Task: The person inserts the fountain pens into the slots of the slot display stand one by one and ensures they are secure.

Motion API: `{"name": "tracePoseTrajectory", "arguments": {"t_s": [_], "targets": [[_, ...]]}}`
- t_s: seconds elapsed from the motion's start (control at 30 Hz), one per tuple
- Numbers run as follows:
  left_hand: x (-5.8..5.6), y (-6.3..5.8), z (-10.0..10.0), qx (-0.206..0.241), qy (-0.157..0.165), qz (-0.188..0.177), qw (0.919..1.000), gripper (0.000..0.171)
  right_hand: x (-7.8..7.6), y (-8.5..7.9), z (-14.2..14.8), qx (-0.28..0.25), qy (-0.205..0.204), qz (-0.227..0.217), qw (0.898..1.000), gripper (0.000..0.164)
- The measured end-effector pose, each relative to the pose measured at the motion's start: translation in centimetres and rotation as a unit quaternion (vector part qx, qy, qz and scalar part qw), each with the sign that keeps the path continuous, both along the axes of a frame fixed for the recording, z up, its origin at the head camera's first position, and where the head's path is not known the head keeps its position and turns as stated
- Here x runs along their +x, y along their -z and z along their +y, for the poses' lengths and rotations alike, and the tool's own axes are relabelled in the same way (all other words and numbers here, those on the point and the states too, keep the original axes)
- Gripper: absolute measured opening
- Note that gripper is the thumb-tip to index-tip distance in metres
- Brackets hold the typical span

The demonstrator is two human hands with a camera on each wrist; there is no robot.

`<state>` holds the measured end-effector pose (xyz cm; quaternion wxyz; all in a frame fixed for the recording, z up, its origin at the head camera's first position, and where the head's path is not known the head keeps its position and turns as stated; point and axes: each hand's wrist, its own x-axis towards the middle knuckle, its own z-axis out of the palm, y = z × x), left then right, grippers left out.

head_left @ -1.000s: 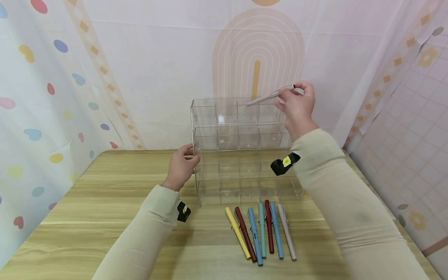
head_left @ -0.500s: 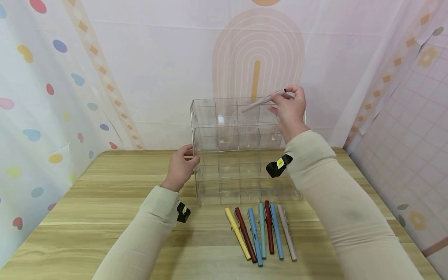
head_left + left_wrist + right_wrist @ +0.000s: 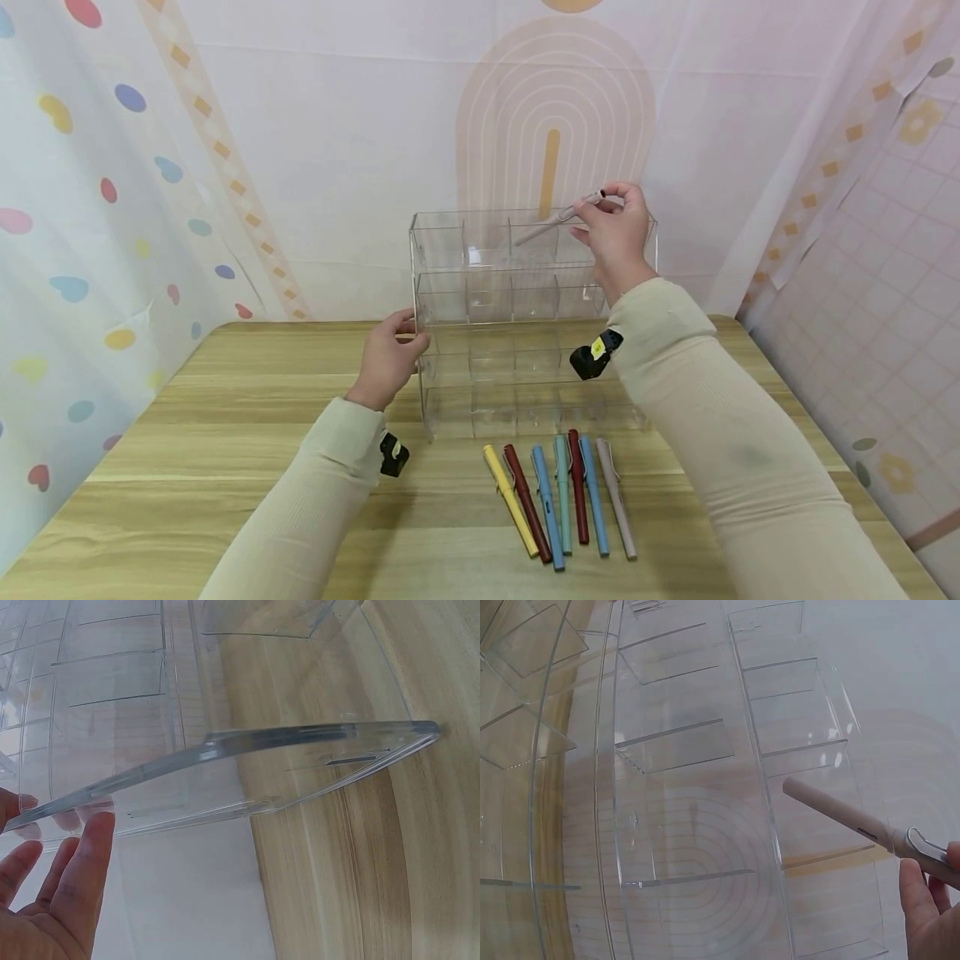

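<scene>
Pinching the pen (image 3: 551,223) by its clip end, my right hand (image 3: 621,237) slants its long axis down and leftward at the rack's (image 3: 513,322) top row, while my left hand's (image 3: 387,362) extended fingers touch the near side wall.

The table (image 3: 255,400) is backed by arch-printed cloth (image 3: 360,183) and flanked by spotted cloth (image 3: 90,225) on its left, gridded cloth (image 3: 877,292) on its right.
</scene>
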<state>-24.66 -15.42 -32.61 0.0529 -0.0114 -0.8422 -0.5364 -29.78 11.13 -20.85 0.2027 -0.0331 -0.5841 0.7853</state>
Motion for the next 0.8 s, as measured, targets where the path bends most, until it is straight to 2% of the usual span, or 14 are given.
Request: {"name": "tracePoseTrajectory", "arguments": {"t_s": [0.13, 0.8], "targets": [[-0.07, 0.1, -0.01, 0.002, -0.001, 0.001, 1.0, 0.05, -0.13, 0.02, -0.11, 0.002, 0.005, -0.002, 1.0, 0.027], [-0.28, -0.03, 0.26, 0.005, 0.006, -0.001, 1.0, 0.051, -0.51, 0.55, 0.29, 0.085, 0.018, 0.0, 0.996, 0.036]]}}
